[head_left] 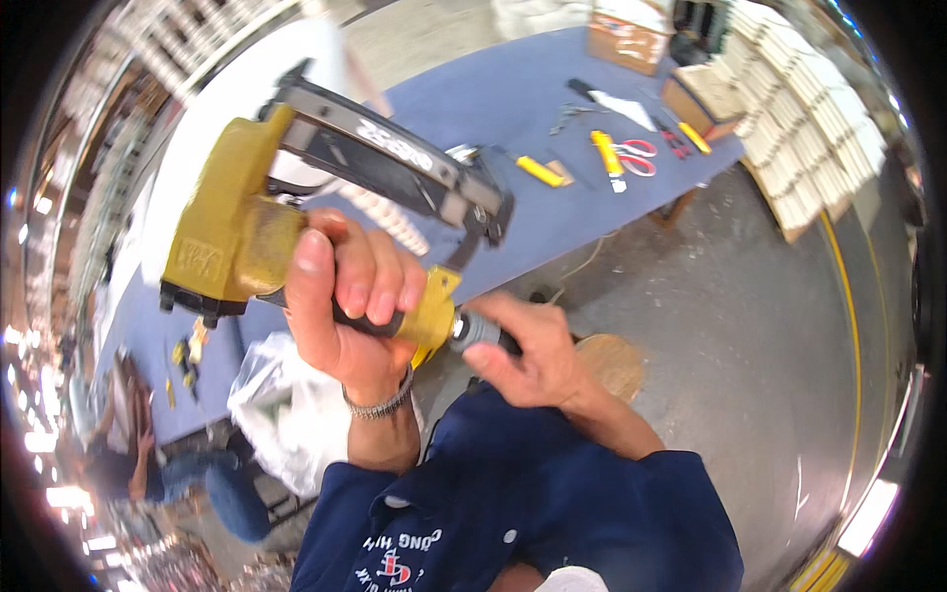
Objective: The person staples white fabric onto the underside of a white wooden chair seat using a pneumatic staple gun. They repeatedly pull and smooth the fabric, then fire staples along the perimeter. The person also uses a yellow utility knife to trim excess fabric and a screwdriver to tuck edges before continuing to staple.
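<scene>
A yellow and black air nail gun point(222, 222) is held up in front of me, tilted, its long dark magazine point(385, 148) pointing up and to the right. My left hand point(345, 296) is wrapped round its black grip, thumb on the near side. At the grip's yellow end sits a grey and black air-hose coupler point(483, 333). The fingers and thumb of my right hand point(533, 350) close round that coupler; motion blurs them a little. Where the hose runs past my right hand is hidden.
Behind is a blue-grey table point(444, 79) with red-handled scissors point(636, 158), yellow cutters point(541, 171), a knife point(617, 104) and cardboard boxes point(626, 39). Pale stacked panels point(799, 109) stand at the right. White plastic point(286, 414) hangs near my left arm. Another person point(217, 488) sits at the lower left.
</scene>
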Demonstrator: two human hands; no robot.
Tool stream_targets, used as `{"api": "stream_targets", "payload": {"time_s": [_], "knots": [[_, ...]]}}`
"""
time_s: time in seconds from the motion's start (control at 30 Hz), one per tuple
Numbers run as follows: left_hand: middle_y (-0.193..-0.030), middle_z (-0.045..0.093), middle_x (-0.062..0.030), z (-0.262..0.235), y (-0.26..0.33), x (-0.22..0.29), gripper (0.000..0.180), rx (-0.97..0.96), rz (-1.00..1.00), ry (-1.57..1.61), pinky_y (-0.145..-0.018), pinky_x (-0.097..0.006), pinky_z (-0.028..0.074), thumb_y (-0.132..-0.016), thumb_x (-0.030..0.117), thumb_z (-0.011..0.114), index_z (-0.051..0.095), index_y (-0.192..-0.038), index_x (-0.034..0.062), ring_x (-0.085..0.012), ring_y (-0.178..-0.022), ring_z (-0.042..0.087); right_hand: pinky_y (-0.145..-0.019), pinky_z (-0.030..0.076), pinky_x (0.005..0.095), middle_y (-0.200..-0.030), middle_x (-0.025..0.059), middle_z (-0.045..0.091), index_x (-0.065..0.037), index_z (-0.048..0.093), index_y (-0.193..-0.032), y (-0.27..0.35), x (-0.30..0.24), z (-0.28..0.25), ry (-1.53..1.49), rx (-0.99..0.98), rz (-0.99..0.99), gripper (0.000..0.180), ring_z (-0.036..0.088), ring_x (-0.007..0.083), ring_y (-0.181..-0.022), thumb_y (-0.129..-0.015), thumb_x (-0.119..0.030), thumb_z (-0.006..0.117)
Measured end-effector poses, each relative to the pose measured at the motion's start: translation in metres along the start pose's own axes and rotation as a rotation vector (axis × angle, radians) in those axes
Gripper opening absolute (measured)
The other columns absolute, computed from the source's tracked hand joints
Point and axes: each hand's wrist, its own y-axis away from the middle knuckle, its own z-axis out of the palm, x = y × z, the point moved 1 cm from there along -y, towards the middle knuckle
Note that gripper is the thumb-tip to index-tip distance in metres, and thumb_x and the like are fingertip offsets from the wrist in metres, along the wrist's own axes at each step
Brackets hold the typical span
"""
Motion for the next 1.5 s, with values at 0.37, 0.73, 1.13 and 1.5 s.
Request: {"api": "stream_targets", "payload": {"time_s": [0.37,0.73,1.13,1.5], "knots": [[-0.126,0.058,-0.0212,0.017,-0.032,-0.255,0.063,-0.78,-0.171,-0.966,-0.095,-0.044,0.048,-0.085,0.006,0.07,0.043,-0.142,-0.0041,-0.0349,-0.109,0.059,-0.108,0.045,0.0418,-0.134,0.0213,0.062,0.007,0.058,-0.134,0.009,0.068,-0.163,0.132,0.458,0.332,0.046,0.058,0.0315,-0.127,-0.093,-0.01,0.07],[-0.12,0.07,-0.0162,-0.064,-0.293,-0.6,0.034,-0.967,-0.266,-1.588,-0.093,-0.048,0.055,-0.089,0.014,0.069,0.069,-0.123,0.0074,-0.0394,-0.108,0.067,-0.057,0.047,0.0272,-0.07,0.0016,0.063,-0.002,0.068,-0.098,0.094,0.276,-0.364,0.109,1.197,1.024,0.022,0.059,0.0107,-0.06,-0.096,-0.023,0.076],[-0.113,0.073,-0.0155,-0.085,-0.321,-0.695,0.044,-0.78,-0.566,-1.747,-0.084,-0.048,0.059,-0.084,0.013,0.067,0.072,-0.127,0.0166,-0.0381,-0.099,0.071,-0.055,0.049,0.0268,-0.08,0.0037,0.065,0.0,0.064,-0.111,0.057,0.295,-0.435,0.265,0.656,1.062,0.028,0.06,0.0099,-0.06,-0.09,-0.01,0.078],[-0.126,0.071,-0.0181,-0.038,-0.198,-0.38,0.048,-0.096,-0.56,-1.356,-0.093,-0.038,0.053,-0.1,0.026,0.062,0.057,-0.146,0.009,-0.0303,-0.108,0.07,-0.066,0.052,0.0261,-0.108,0.0085,0.066,0.004,0.061,-0.121,-0.104,0.348,-0.421,-0.115,-0.038,0.678,0.037,0.062,0.0102,-0.079,-0.089,-0.003,0.077]]}}
